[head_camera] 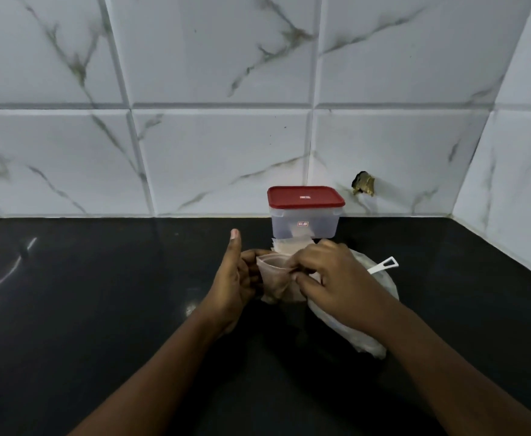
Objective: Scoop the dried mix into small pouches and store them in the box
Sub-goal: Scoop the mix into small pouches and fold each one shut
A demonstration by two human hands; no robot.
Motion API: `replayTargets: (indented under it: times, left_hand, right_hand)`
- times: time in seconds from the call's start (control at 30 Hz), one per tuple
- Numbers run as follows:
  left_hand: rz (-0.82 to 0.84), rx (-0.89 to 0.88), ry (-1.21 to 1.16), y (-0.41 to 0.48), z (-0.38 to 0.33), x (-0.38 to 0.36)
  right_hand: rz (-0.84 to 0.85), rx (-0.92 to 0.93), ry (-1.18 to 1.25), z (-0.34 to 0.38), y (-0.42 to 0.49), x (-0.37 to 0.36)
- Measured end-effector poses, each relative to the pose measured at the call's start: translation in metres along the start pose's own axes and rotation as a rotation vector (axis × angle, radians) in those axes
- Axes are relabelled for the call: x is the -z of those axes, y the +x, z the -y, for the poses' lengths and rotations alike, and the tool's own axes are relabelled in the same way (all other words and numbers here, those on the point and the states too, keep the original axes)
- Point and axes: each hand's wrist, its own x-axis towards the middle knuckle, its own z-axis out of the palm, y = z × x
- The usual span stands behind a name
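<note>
Two walls of white, grey-veined tile (pixel 226 73) meet in a corner at the right and rise behind a glossy black counter (pixel 85 309) that fills the lower half of the view. Both bare forearms reach in from the bottom edge and converge near the middle of the counter. A large crumpled clear plastic bag (pixel 380 287) lies on the counter under and beside the right forearm. A clear plastic box (pixel 305 226) stands behind the hands against the back wall, with its red lid (pixel 305 196) on.

The left hand (pixel 232 284) holds the left side of a small pouch (pixel 273 278), fingers curled round it and thumb pointing straight up. The right hand (pixel 330 278) pinches the pouch's rim from the right, so both hands are close together on the same pouch, just above the counter and in front of the box. The pouch is translucent and pinkish; how full it is cannot be told. A stack of flat empty pouches (pixel 289 245) lies between the hands and the box. A white scoop handle (pixel 383 265) pokes out of the large bag. A small ragged hole (pixel 364 183) marks the wall to the right of the lid.
</note>
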Motion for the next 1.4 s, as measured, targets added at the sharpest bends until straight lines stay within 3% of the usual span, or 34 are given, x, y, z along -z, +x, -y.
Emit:
replayTargets:
  times: [0.13,0.3,0.43,0.67,0.8,1.23,1.4]
  left_hand:
    - [0.033,0.016,0.014,0.003,0.002,0.002]
    - [0.075,0.031,-0.009,0.003,0.005,0.002]
    - [0.123,0.041,-0.018,0.005,0.005,0.002]
    - [0.192,0.036,0.004,0.003,0.008,0.002]
    - [0.256,-0.019,0.031,-0.004,0.006,-0.001]
    - [0.038,-0.133,-0.168,-0.009,0.001,-0.02]
    - [0.023,-0.141,-0.141,-0.011,-0.001,-0.018]
  right_hand:
    - [0.214,-0.003,-0.033,0.001,-0.003,-0.007]
    - [0.017,-0.038,0.023,0.001,-0.002,0.001]
    - [0.284,-0.049,-0.094,0.008,-0.002,-0.003]
    - [-0.028,-0.082,0.095,0.0,-0.002,0.005]
    - [-0.033,-0.183,0.194,-0.002,-0.004,0.003]
    - [-0.343,-0.512,0.804,0.006,0.0,0.002]
    - [-0.167,-0.527,1.008,0.011,0.0,-0.003]
